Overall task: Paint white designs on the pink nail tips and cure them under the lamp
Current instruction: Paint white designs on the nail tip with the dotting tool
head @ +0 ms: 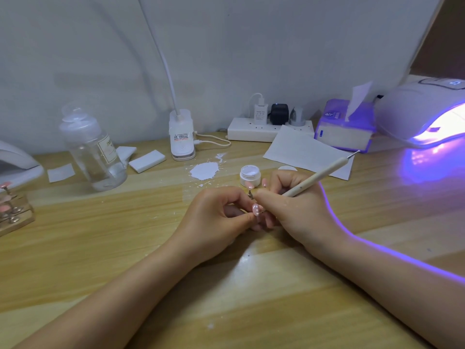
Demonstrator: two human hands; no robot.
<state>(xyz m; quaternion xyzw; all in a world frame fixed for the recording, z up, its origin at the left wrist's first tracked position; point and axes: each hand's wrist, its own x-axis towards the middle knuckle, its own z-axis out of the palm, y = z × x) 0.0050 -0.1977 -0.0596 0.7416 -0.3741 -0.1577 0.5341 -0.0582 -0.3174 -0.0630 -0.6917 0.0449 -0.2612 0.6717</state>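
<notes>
My left hand (pixel 221 215) pinches a pink nail tip (pixel 256 209) that bears white dots, at the middle of the wooden table (pixel 100 248). My right hand (pixel 294 210) grips a beige dotting pen (pixel 314 178), its lower end at the nail tip and its metal point sticking up to the right. An open small white jar of white gel (pixel 248 174) stands just behind the hands, its lid (pixel 287 168) beside it. The curing lamp (pixel 425 114) glows violet at the far right. More pink tips on a wooden stand (pixel 12 212) sit at the left edge.
A clear bottle (pixel 93 149), white pads (pixel 147 161), a clip desk light (pixel 181 134), a power strip (pixel 264 129), a sheet of paper (pixel 302 149) and a tissue pack (pixel 344 127) line the back. A white smear (pixel 204 170) marks the table.
</notes>
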